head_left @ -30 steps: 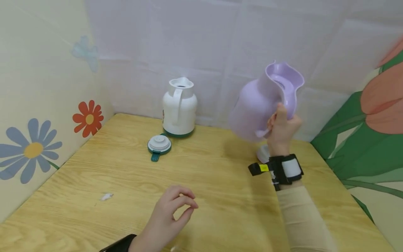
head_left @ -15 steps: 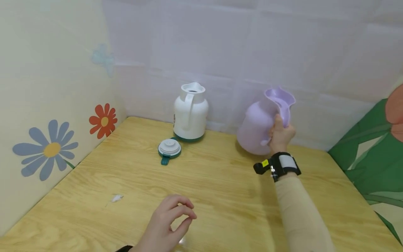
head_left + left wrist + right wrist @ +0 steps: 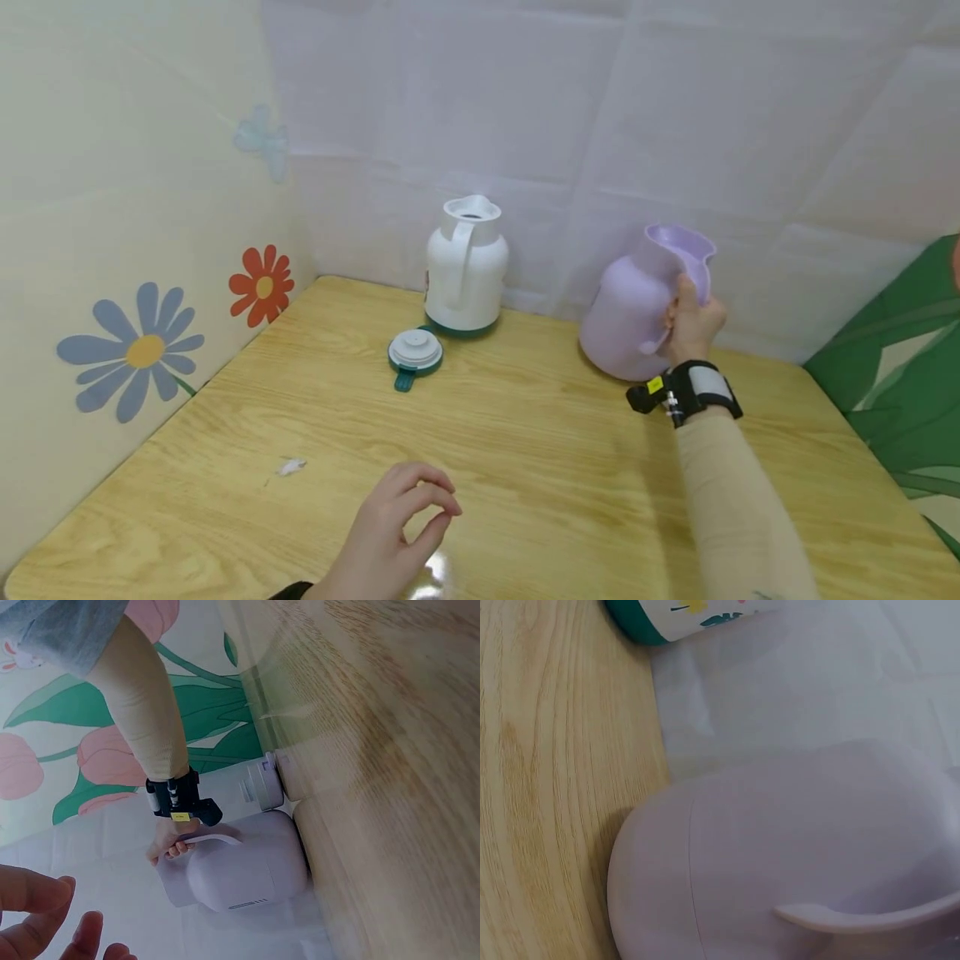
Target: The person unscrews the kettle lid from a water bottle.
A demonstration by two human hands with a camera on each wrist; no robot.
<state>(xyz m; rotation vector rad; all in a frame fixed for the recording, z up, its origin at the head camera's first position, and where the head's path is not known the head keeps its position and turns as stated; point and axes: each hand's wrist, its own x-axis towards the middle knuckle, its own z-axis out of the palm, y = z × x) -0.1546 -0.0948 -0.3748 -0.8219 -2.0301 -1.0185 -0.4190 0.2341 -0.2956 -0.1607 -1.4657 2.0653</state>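
My right hand (image 3: pixel 693 323) grips the handle of a lilac thermos jug (image 3: pixel 628 312) near the back wall on the right. The jug stands nearly upright with its base at the tabletop, and its mouth has no lid on. In the right wrist view the jug's body (image 3: pixel 780 847) and lower handle fill much of the frame. My left hand (image 3: pixel 397 525) hovers over the front of the table, fingers loosely curled and holding nothing. In the left wrist view a lilac lid (image 3: pixel 262 786) sits on the table beside the jug; the right arm hides it from the head view.
A white thermos jug (image 3: pixel 467 271) with a green base stands at the back, uncovered. Its white and green lid (image 3: pixel 415 352) lies in front of it. A small white scuff (image 3: pixel 291 467) marks the wooden table (image 3: pixel 495 450). Cloth-covered walls (image 3: pixel 555 125) border the back and sides.
My right hand has lowered the lilac jug from the air to the tabletop and turned it more upright. The head view has shifted slightly. My left hand keeps its pose.
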